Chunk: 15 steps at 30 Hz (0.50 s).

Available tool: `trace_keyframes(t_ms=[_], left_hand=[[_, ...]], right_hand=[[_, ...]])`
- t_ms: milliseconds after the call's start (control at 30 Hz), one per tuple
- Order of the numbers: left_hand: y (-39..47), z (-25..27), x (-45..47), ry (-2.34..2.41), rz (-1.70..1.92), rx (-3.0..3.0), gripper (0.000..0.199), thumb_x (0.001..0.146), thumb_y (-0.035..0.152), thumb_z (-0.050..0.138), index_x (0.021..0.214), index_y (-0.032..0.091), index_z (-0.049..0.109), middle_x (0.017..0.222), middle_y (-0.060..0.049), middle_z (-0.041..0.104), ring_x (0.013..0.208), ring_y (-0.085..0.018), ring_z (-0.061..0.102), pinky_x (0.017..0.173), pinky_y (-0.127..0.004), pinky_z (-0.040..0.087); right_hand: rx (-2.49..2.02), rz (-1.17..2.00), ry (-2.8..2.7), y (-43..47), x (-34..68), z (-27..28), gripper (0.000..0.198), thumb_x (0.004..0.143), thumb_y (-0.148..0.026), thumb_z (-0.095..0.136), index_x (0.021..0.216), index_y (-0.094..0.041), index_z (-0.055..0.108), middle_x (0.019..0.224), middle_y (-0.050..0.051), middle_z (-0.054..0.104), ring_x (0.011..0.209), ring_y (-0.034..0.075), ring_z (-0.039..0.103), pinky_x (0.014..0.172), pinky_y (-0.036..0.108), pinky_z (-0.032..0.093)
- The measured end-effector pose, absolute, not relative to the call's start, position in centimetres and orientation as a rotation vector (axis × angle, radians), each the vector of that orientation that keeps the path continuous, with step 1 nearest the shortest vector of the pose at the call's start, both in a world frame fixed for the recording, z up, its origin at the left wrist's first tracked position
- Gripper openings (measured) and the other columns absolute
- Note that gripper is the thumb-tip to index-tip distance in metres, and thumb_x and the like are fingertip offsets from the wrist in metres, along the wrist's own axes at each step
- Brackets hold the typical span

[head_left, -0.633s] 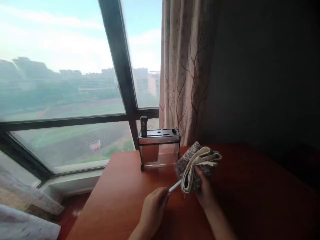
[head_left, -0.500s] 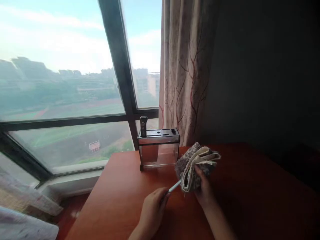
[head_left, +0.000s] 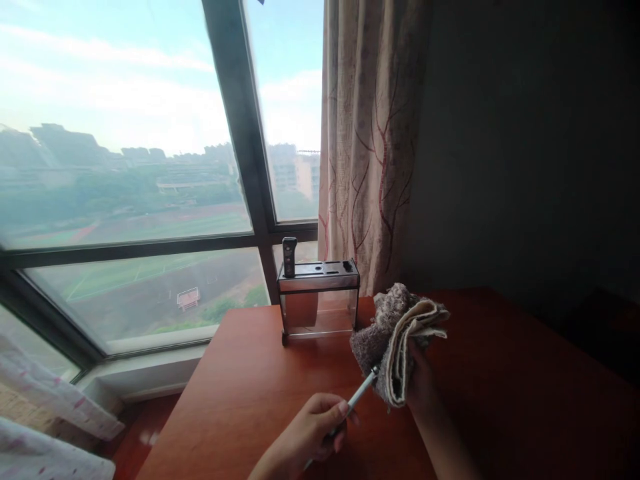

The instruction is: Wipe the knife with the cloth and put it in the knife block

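A: Left hand low in the shot, fingers curled tight round the handle end of a thin metal utensil, shaft slanting up and to the right.

B: And its tip?

A: Buried in the folded cloth, so I can't tell what kind of utensil it is. The right hand has that cloth bunched up, fingers closed on it from behind (mostly hidden by the fabric), holding it clear above the table.

B: Describe the cloth.

A: Greyish-brown and fuzzy outside, paler cream layers showing at the folded edge. It hangs just in front of and to the right of the knife block.

B: The block itself?

A: Clear-sided with a metal slotted top, standing upright at the far edge of the reddish table. One dark handle sticks up from its left end.

B: Around the block?

A: Behind it, the window frame, with hazy buildings and a green field beyond. To the block's right, a patterned curtain hangs beside a dark wall.
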<state>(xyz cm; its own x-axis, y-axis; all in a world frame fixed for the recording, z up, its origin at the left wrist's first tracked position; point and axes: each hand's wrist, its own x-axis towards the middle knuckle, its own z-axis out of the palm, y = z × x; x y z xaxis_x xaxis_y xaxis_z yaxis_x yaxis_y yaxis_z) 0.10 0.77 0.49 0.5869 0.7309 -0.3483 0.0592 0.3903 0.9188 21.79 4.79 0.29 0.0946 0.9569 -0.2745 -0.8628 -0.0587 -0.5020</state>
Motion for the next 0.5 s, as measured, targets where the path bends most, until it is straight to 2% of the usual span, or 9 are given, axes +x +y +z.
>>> trace_keyframes(t_ms=[133, 267, 400, 500], left_hand=[[1.3, -0.5, 0.5, 0.986, 0.653, 1.267, 0.057, 0.073, 0.064, 0.056, 0.082, 0.009, 0.068, 0.045, 0.005, 0.047, 0.034, -0.005, 0.026, 0.036, -0.02, 0.015], [1.4, -0.3, 0.2, 1.204, 0.848, 1.679, 0.041, 0.084, 0.049, 0.053, 0.071, 0.012, 0.068, 0.054, 0.001, 0.053, 0.051, -0.011, 0.046, 0.048, -0.022, 0.032], [1.4, 0.6, -0.9, 1.518, 1.019, 2.094, 0.028, 0.089, 0.037, 0.049, 0.088, 0.02, 0.071, 0.076, -0.003, 0.063, 0.06, -0.013, 0.055, 0.056, -0.023, 0.038], [1.4, 0.6, -1.6, 1.612, 1.081, 2.222, 0.024, 0.09, 0.036, 0.048, 0.094, 0.024, 0.069, 0.079, -0.002, 0.063, 0.056, -0.012, 0.056, 0.054, -0.022, 0.039]], right_hand=[[-0.65, 1.439, -0.232, 5.0, 21.7, 0.3, 0.031, 0.056, -0.037, 0.083, 0.081, -0.025, 0.07, 0.081, -0.002, 0.076, 0.074, 0.019, 0.071, 0.067, 0.029, 0.06], [-0.669, 1.41, -0.302, 5.3, 21.2, 0.4, 0.036, 0.064, -0.037, 0.078, 0.097, -0.025, 0.068, 0.094, -0.001, 0.075, 0.085, 0.02, 0.07, 0.075, 0.033, 0.06], [-0.732, 1.326, -0.328, 5.4, 20.7, 0.8, 0.051, 0.063, -0.031, 0.08, 0.111, -0.028, 0.062, 0.103, -0.001, 0.072, 0.096, 0.022, 0.067, 0.079, 0.034, 0.059], [-0.77, 1.284, -0.344, 5.4, 20.4, 1.2, 0.053, 0.065, -0.032, 0.079, 0.114, -0.03, 0.06, 0.107, -0.002, 0.071, 0.1, 0.02, 0.066, 0.078, 0.031, 0.058]])
